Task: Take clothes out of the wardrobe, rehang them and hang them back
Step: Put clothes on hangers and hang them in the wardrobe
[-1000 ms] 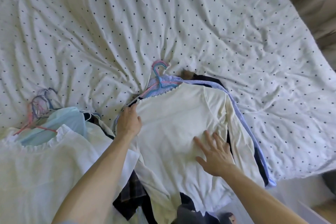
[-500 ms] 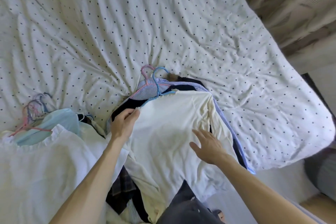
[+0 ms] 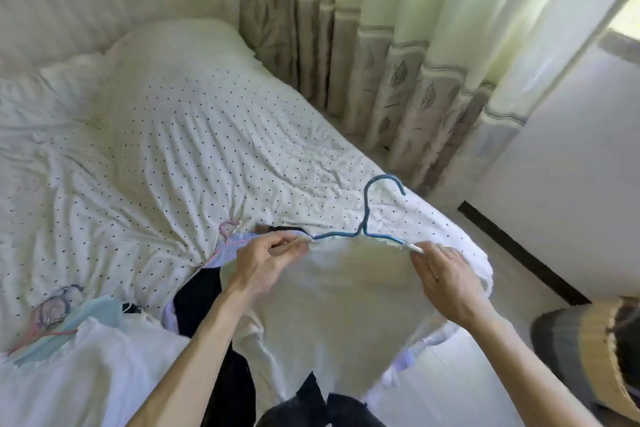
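Observation:
A cream white top [image 3: 343, 308] hangs on a blue hanger [image 3: 367, 222], lifted off the bed in front of me. My left hand [image 3: 266, 263] pinches the top's left shoulder at the hanger's arm. My right hand [image 3: 446, 284] grips the right shoulder at the hanger's other end. The blue hook points up and away from me. Below the top lie a blue striped shirt on a pink hanger [image 3: 227, 230] and a dark garment [image 3: 201, 302].
The dotted white bedsheet [image 3: 180, 149] spreads ahead, with a pillow at the far end. More clothes on hangers [image 3: 52, 315] are piled at the lower left. Patterned curtains [image 3: 398, 80] hang on the right, beside a white wall. A striped object [image 3: 588, 340] sits on the floor at right.
Both hands went from resting on the white top to holding its shoulders, and the top with its blue hanger has come up off the pile. My view has tilted up.

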Demonstrator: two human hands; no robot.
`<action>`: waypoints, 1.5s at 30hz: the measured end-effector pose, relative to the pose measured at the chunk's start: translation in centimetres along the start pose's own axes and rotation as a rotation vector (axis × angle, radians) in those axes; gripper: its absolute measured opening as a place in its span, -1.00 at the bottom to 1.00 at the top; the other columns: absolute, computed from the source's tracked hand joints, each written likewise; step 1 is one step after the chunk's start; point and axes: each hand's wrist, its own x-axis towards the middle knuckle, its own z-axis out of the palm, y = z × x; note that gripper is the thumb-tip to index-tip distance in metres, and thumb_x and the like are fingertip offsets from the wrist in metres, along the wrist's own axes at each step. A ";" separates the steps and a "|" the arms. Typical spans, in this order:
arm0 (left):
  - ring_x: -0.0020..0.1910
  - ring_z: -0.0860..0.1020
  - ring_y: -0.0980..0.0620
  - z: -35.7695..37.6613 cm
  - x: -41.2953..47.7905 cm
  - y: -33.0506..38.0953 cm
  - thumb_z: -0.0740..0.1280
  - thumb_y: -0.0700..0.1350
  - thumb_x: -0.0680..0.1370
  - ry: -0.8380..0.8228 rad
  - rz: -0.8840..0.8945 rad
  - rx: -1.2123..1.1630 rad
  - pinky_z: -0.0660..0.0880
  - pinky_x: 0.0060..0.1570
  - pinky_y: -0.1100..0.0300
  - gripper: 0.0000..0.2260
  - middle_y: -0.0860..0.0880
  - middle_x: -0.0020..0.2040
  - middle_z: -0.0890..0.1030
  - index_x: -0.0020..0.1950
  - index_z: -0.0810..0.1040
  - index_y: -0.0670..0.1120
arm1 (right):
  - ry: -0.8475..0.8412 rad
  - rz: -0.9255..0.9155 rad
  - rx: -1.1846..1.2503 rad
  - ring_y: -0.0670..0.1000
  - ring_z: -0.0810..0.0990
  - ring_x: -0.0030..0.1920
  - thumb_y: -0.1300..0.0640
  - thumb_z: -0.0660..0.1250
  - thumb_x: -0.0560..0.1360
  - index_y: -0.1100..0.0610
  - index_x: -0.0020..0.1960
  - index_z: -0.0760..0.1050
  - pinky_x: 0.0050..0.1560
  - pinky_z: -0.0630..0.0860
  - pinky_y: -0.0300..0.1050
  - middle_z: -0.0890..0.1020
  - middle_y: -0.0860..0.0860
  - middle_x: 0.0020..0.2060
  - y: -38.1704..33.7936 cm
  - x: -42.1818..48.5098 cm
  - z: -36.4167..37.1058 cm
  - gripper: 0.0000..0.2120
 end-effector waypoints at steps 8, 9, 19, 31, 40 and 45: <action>0.00 0.68 0.10 17.1 -5.7 16.6 0.50 0.32 0.34 -0.269 0.282 0.053 0.55 0.20 0.00 -0.72 0.09 -0.12 0.73 -0.09 0.69 0.19 | 0.551 0.130 0.103 -0.13 0.46 -0.13 -0.17 0.11 0.63 -0.06 0.00 0.50 -0.13 0.32 -0.26 0.54 -0.19 -0.18 10.2 -17.3 -14.8 -0.73; -0.01 0.69 0.06 18.8 -6.4 17.7 0.53 0.25 0.36 -0.314 0.288 0.021 0.56 0.18 0.00 -0.73 0.05 -0.12 0.74 -0.07 0.71 0.12 | 0.587 0.153 0.092 -0.10 0.48 -0.11 -0.14 0.13 0.64 -0.04 0.01 0.53 -0.11 0.31 -0.25 0.55 -0.16 -0.16 11.0 -19.0 -15.7 -0.74; -0.27 0.51 0.19 37.6 -14.2 26.1 0.48 0.22 0.45 -0.815 0.612 0.175 0.47 -0.20 0.34 -0.75 0.12 -0.26 0.60 -0.04 0.71 0.09 | 0.943 0.600 -0.133 0.15 0.56 -0.08 -0.12 0.07 0.65 0.06 0.08 0.59 -0.08 0.24 -0.01 0.59 -0.01 -0.12 18.1 -39.0 -23.3 -0.61; 0.06 0.60 0.21 51.3 -19.9 32.6 0.33 0.04 0.62 -1.253 0.926 0.402 0.48 0.09 0.28 -0.80 0.17 0.04 0.68 0.20 0.62 0.26 | 1.138 0.931 -0.199 0.21 0.58 -0.04 0.02 0.19 0.68 0.22 0.07 0.57 0.03 0.47 0.17 0.56 0.01 -0.12 20.1 -52.0 -27.8 -0.70; 0.05 0.67 0.05 57.2 -24.7 33.5 0.33 0.00 0.63 -1.672 0.824 0.325 0.60 0.04 0.12 -0.75 -0.07 0.05 0.70 0.29 0.60 0.22 | 1.137 1.282 -0.166 0.16 0.52 0.07 0.04 0.13 0.70 0.14 0.13 0.52 -0.01 0.29 -0.09 0.57 0.09 -0.03 19.8 -58.9 -27.4 -0.76; 0.09 0.65 0.16 59.9 -28.9 31.2 0.33 0.00 0.63 -1.770 0.797 0.342 0.55 0.06 0.27 -0.75 0.15 0.07 0.70 0.23 0.60 0.31 | 1.082 1.490 -0.122 0.13 0.50 0.22 -0.08 0.15 0.67 0.01 0.24 0.52 0.17 0.36 -0.06 0.58 0.06 0.14 18.2 -63.4 -25.8 -0.72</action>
